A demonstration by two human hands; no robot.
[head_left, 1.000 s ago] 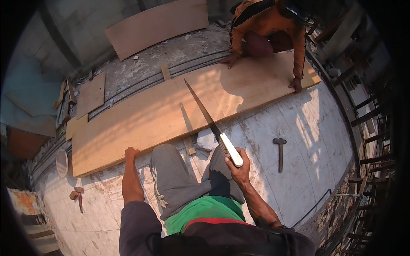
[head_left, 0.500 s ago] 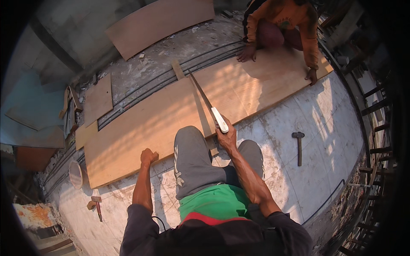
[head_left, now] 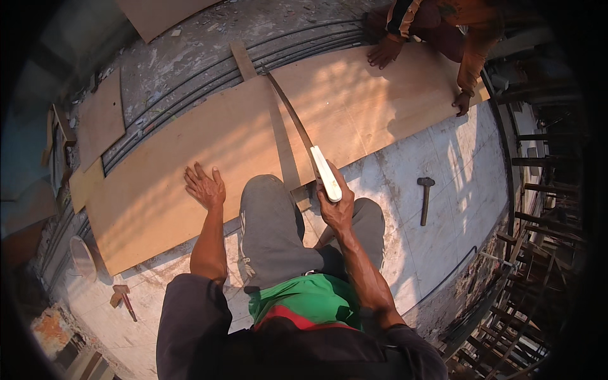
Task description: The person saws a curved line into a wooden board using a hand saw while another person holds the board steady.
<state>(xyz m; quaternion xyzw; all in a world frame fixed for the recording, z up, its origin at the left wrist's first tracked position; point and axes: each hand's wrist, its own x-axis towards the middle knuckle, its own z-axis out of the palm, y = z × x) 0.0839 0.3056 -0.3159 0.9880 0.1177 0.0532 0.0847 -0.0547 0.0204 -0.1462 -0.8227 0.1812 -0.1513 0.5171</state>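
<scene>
A long plywood board (head_left: 171, 171) lies slantwise across the floor in front of me. My left hand (head_left: 206, 185) rests flat on its near left part, fingers spread, holding nothing. My right hand (head_left: 335, 206) grips the white handle of a handsaw (head_left: 325, 174) just off the board's near edge. The saw's long, narrow blade points away from me across the board, its tip by the far edge, and a dark shadow strip runs beside it. My left knee (head_left: 263, 190) is at the near edge. A wooden batten (head_left: 242, 60) sticks out beyond the far edge.
A co-worker's hands (head_left: 385, 53) press on the board's far right end. Dark rods (head_left: 183, 95) run along its far side. A hammer (head_left: 425, 200) lies right on the tiles; another with a red handle (head_left: 128, 305) lies left, near a pale round container (head_left: 82, 258).
My left hand has gone from a fist at the board's near edge to lying flat and spread on top. My right hand keeps hold of the saw. The whole view has shifted.
</scene>
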